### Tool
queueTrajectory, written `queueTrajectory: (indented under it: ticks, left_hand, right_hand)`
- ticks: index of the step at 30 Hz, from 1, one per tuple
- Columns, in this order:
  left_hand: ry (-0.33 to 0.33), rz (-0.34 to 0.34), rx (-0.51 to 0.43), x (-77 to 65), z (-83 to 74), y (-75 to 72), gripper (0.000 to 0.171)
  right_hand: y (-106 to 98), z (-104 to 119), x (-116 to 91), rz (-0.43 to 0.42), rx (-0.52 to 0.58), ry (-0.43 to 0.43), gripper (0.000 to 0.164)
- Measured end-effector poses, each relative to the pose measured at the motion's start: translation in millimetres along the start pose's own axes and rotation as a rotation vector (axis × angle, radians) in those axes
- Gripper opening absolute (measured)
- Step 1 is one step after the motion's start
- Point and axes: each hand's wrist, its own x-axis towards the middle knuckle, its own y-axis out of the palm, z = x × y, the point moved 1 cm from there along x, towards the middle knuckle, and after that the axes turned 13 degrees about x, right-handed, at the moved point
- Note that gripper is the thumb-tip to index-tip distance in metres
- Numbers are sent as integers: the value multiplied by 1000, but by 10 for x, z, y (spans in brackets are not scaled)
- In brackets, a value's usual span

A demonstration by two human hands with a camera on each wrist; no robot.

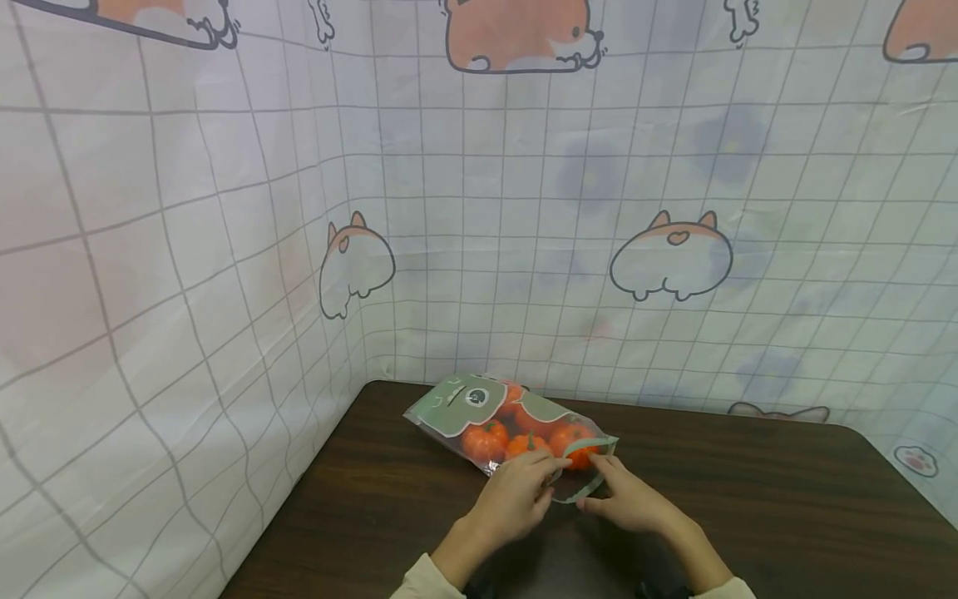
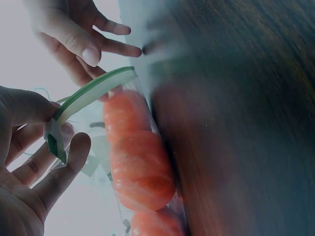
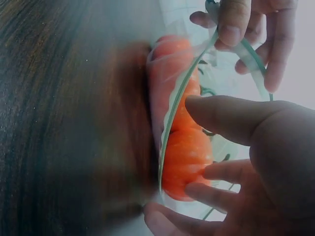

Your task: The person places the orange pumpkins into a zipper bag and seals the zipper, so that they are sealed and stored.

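A clear zip bag [image 1: 449,408] with a green cartoon print lies on the table, its mouth agape toward me. Inside are several ribbed orange-red fruits [image 1: 485,441] with green stems, like small pumpkins. My left hand [image 1: 512,495] pinches the green-edged rim [image 2: 93,93] at one end of the mouth. On the other side, my right hand [image 1: 629,495] is spread at the opening, its thumb [image 3: 221,115] and fingers apart. In the right wrist view its fingertips lie close to the nearest fruit [image 3: 187,157]; whether they touch it I cannot tell.
The dark wooden table [image 1: 748,499] extends to the right of the bag and in front of it. A white gridded curtain [image 1: 524,208] with cartoon dogs hangs behind the table and along its left side.
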Motion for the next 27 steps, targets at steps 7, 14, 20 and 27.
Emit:
queueTrajectory:
  ticks: [7, 14, 20, 27]
  left_hand:
    - [4, -1, -8, -8, 2, -2, 42]
    - [8, -17, 0, -3, 1, 7, 42]
    - [3, -10, -1, 1, -7, 2, 43]
    - [5, 0, -32, -3, -13, 8, 43]
  right_hand:
    - [-2, -34, 22, 2, 25, -11, 80]
    - [-50, 5, 41, -146, 116, 0, 51]
    - [-87, 48, 65, -224, 200, 4, 44]
    - [-107, 54, 99, -234, 342, -38, 52]
